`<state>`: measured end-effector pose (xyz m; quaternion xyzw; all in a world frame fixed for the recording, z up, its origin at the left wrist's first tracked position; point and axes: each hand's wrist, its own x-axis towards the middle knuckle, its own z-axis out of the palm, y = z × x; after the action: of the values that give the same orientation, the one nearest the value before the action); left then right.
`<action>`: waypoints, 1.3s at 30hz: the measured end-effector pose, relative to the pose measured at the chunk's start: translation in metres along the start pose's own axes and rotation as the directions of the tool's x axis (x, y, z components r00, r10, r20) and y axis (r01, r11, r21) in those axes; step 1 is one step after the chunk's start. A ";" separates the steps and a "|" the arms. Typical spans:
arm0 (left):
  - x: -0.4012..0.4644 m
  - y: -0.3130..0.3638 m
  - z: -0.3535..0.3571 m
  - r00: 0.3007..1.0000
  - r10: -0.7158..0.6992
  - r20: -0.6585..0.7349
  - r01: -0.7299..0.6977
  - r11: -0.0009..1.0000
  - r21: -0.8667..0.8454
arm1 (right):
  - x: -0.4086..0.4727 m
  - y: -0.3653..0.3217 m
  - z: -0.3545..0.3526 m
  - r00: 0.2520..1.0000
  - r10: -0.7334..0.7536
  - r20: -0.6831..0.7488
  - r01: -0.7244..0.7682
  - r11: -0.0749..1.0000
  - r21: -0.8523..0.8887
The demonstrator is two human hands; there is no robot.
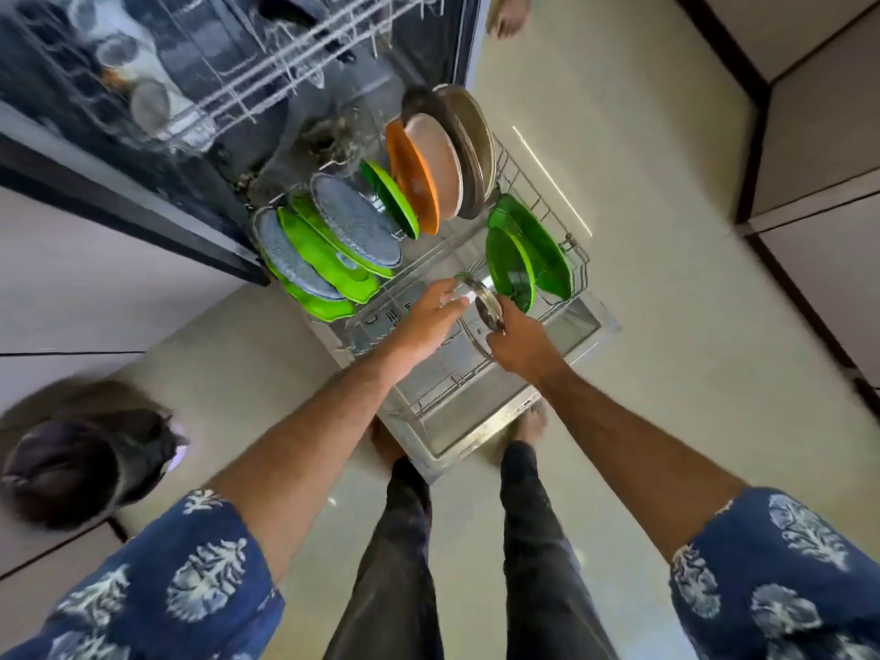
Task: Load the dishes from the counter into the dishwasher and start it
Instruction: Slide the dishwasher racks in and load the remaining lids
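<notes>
Both hands over the lower rack: right hand has its grip curled on a small steel plate, upright beside the green plates; left hand, fingers straight, touches its rim.

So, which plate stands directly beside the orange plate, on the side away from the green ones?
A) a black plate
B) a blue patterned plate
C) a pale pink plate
C: the pale pink plate stands against the orange plate, towards the steel plates.
</notes>
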<state>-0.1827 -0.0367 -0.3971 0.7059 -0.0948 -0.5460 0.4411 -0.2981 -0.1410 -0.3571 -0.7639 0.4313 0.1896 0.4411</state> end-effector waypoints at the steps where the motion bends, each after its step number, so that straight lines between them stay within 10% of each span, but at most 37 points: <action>1: 0.018 -0.007 -0.001 1.000 0.013 -0.012 -0.013 0.998 0.064 | 0.019 0.008 0.002 1.000 0.008 -0.009 -0.008 1.000 -0.004; 12: 0.122 -0.085 -0.002 0.985 0.130 -0.112 -0.028 0.767 0.641 | 0.147 0.044 -0.009 0.995 -0.068 -0.076 0.050 0.975 -0.216; 39: 0.140 -0.094 0.011 0.994 0.013 -0.106 0.064 0.725 0.686 | 0.211 0.064 0.033 0.990 -0.052 0.130 0.103 0.899 -0.425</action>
<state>-0.1709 -0.0731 -0.5620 0.8474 -0.2580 -0.4409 0.1448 -0.2309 -0.2321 -0.5494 -0.8468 0.3216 0.3062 0.2930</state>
